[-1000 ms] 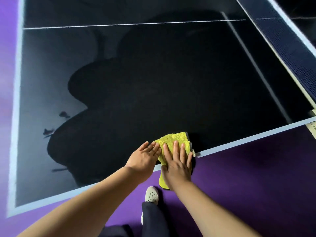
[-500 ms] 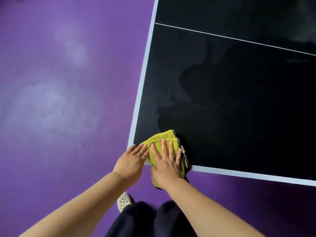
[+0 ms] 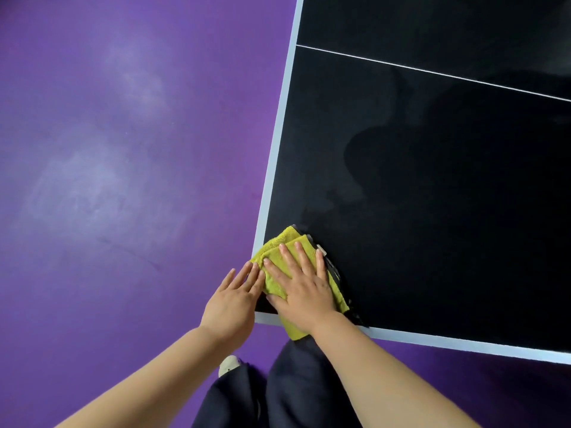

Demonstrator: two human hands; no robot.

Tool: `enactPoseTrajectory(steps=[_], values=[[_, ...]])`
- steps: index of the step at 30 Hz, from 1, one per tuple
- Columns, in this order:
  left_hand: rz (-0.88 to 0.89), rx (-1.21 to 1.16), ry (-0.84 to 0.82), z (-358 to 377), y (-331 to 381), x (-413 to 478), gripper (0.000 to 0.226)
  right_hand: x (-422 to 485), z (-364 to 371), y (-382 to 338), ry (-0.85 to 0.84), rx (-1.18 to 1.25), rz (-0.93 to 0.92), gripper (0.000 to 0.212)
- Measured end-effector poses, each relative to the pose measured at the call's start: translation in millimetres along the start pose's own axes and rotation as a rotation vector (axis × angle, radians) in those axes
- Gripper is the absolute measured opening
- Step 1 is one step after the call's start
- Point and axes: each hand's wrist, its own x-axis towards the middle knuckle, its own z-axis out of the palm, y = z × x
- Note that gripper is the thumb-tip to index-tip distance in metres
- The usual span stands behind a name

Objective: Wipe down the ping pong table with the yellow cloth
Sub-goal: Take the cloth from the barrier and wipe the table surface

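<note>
The folded yellow cloth [image 3: 279, 244] lies on the near left corner of the black ping pong table [image 3: 432, 211], one end hanging over the near edge. My right hand [image 3: 301, 291] presses flat on the cloth with straight, spread fingers. My left hand [image 3: 233, 299] lies beside it at the table's corner, fingers straight, their tips touching the cloth's left edge.
The table's pale border runs along the left edge [image 3: 278, 140] and the near edge [image 3: 463, 342]. A thin white line [image 3: 432, 72] crosses the top farther out. Purple floor [image 3: 108, 180] lies left and below. My dark trousers [image 3: 278, 393] and a light shoe [image 3: 228, 364] are underneath.
Both hands and the cloth have slid left along the near edge to the table's left corner; the view swung left, so the net is out of sight.
</note>
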Motion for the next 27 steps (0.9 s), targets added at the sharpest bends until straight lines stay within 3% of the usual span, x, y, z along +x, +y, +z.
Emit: enactPoseTrajectory(steps=[2, 11, 20, 23, 27], values=[[-0.014, -0.015, -0.054, -13.3, -0.2, 24.3, 0.063, 17.9, -7.0, 19.1, 0.013, -0.002, -0.004, 0.066], [-0.055, -0.005, 0.031, -58.0, 25.2, 160.1, 0.064, 105.5, -45.2, 123.0, 0.108, 0.035, 0.069, 0.067], [0.050, 0.005, 0.123, -90.0, 35.4, 303.5, 0.059, 187.7, -86.6, 230.6, 0.117, -0.014, 0.152, 0.071], [0.052, -0.052, 0.172, -102.4, 22.3, 319.0, 0.062, 212.9, -100.8, 249.1, 0.087, -0.011, 0.203, 0.066], [-0.077, -0.128, 0.346, -109.5, -4.8, 294.3, 0.057, 249.1, -121.2, 256.1, 0.050, 0.057, 0.343, 0.062]])
